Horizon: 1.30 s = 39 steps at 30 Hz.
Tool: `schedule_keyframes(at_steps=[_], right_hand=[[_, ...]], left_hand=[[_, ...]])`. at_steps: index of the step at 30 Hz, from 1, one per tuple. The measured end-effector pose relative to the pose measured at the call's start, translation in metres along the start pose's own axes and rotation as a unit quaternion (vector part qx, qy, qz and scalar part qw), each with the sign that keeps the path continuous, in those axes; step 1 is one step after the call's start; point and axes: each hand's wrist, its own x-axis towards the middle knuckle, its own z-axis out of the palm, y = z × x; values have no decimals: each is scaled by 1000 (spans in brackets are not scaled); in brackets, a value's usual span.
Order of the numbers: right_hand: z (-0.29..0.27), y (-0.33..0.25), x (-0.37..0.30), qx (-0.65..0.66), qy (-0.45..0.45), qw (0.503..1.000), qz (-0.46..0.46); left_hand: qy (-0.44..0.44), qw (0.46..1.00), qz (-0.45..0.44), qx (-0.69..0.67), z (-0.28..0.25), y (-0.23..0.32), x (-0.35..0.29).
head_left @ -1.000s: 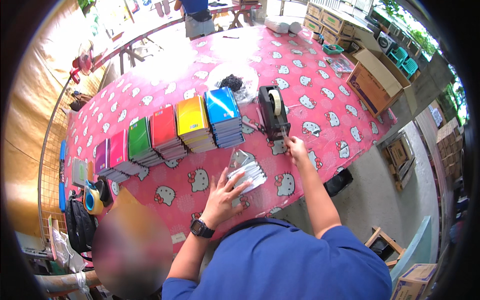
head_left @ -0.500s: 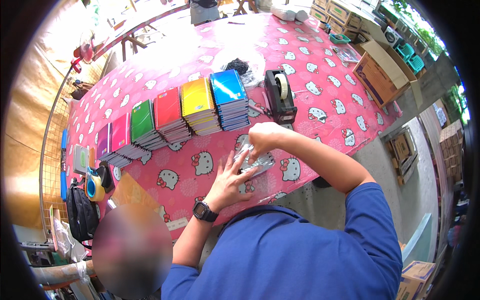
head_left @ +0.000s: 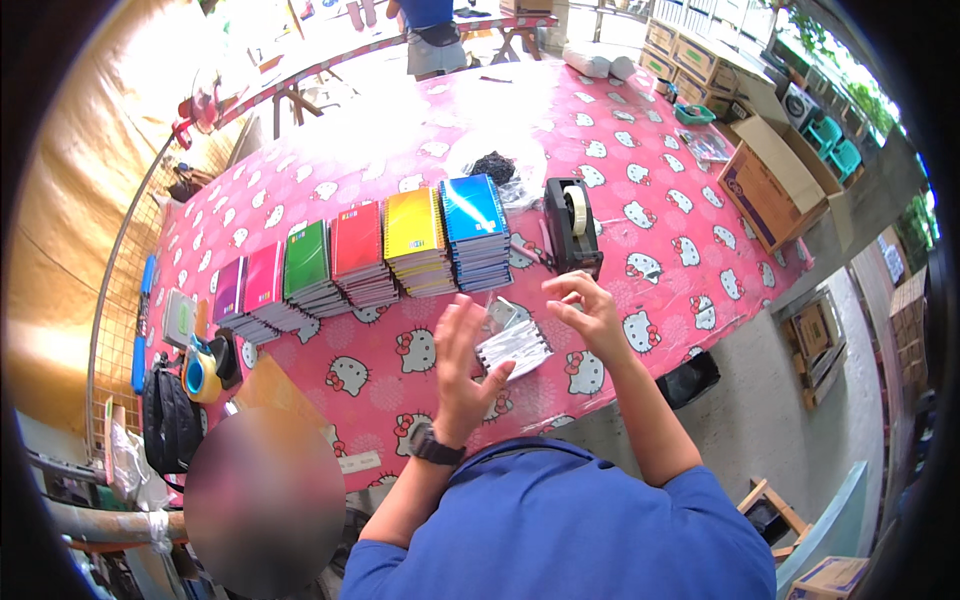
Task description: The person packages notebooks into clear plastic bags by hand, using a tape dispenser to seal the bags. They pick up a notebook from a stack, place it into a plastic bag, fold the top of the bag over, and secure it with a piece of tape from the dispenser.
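A small spiral notebook [head_left: 513, 347] with a white and grey streaked cover lies on the table before me, with a clear plastic sleeve [head_left: 508, 313] around or at its far end; I cannot tell which. My left hand [head_left: 462, 375], a black watch on its wrist, is open at the notebook's left, its thumb close to the near edge. To the right, my right hand [head_left: 587, 312] hovers with bent fingers spread and nothing visible in it. Beyond them runs a row of spiral notebook stacks: purple, pink, green, red [head_left: 357, 240], yellow [head_left: 413, 228] and blue [head_left: 474, 215].
A black tape dispenser [head_left: 574, 228] stands beyond my right hand, near a dark heap [head_left: 491, 168] on clear plastic. Tape rolls [head_left: 202, 377] and a black backpack [head_left: 170, 420] are at the left. An open carton [head_left: 768, 195] sits at the right. Another person [head_left: 433, 40] stands far off.
Both hands have come off the plastic-covered notebook and opened: the left drew back leftward, the right moved to the right. The white and grey notebook is now uncovered to view.
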Motion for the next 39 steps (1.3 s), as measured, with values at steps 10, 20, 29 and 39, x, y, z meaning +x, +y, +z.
schedule_keyframes(at_steps=[10, 20, 29, 39], right_hand=[[13, 40, -9, 121, -168, 923, 326], [5, 27, -1, -114, -281, 952, -27], [20, 28, -48, -186, -110, 975, -61], [3, 35, -18, 51, -121, 975, 181]], left_hand=[[-175, 971, -150, -69, 10, -27, 7], [-235, 935, -197, -180, -3, -65, -3], [-240, 943, -157, -169, -2, -37, -7], [-200, 855, -258, -404, -11, -52, 2]])
